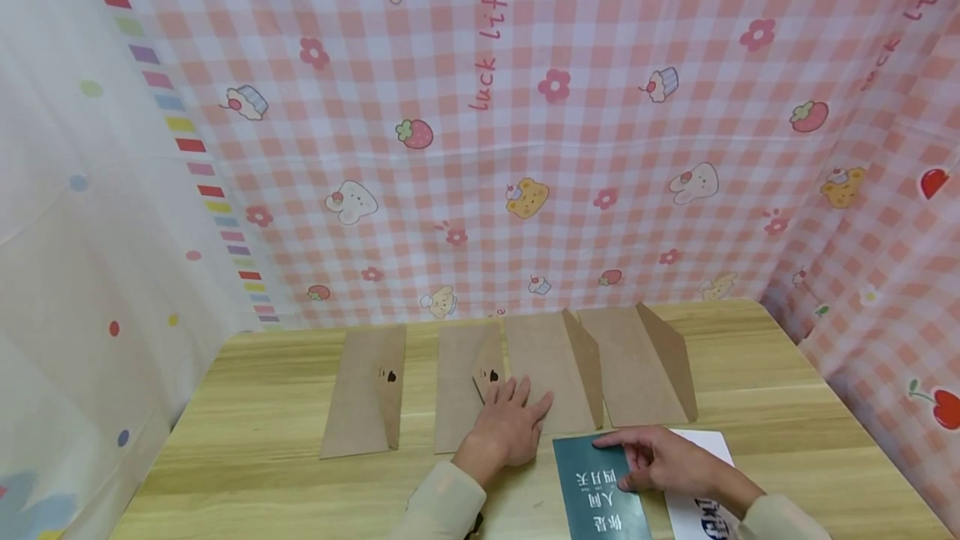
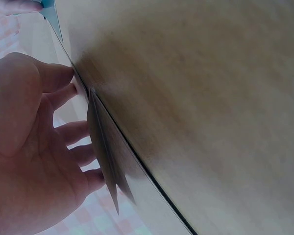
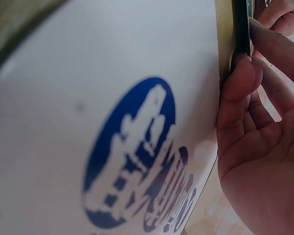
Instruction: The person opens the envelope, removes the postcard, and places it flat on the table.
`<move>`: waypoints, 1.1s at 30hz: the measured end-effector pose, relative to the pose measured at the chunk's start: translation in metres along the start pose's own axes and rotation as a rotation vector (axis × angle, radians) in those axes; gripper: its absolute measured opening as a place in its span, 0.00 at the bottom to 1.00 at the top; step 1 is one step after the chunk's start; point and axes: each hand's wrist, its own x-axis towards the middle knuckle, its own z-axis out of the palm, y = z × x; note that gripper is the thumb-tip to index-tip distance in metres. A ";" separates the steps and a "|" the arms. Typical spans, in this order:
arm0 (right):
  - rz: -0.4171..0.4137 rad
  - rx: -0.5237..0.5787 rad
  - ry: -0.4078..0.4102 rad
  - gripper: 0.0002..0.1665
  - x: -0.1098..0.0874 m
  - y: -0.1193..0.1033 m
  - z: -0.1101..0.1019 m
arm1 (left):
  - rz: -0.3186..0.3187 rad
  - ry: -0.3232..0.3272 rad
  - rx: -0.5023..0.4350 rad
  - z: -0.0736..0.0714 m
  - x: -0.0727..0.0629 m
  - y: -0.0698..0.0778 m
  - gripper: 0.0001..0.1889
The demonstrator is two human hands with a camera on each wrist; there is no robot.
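Note:
My left hand (image 1: 508, 427) lies with fingers spread at the right side of a brown paper envelope (image 1: 456, 407), second from the left. Its fingertips touch the lower part of the folded-over flap (image 1: 491, 357), which stands slightly raised from the table in the left wrist view. A third envelope (image 1: 536, 348) sits just right of those fingers. With thumb and index finger, my right hand (image 1: 667, 463) pinches the right edge of a dark green card (image 1: 588, 461) printed with white characters. Under that hand lies a white card (image 3: 137, 44) with blue ovals.
Another envelope (image 1: 352, 394), its flap folded over, lies at the far left of the row. The rightmost envelope (image 1: 622, 365) has its flap opened out. All are on a wooden table (image 1: 247, 432), with a pink checked cloth (image 1: 465, 173) hanging behind it.

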 end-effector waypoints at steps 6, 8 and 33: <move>0.013 -0.019 0.006 0.30 0.000 -0.002 0.000 | 0.004 0.004 -0.002 0.000 0.000 0.000 0.26; 0.032 -0.023 0.003 0.30 0.000 -0.003 0.000 | 0.005 0.004 -0.004 0.000 0.000 0.000 0.26; 0.068 -0.026 -0.004 0.29 0.001 -0.005 0.001 | -0.001 -0.006 -0.015 -0.004 -0.001 0.001 0.26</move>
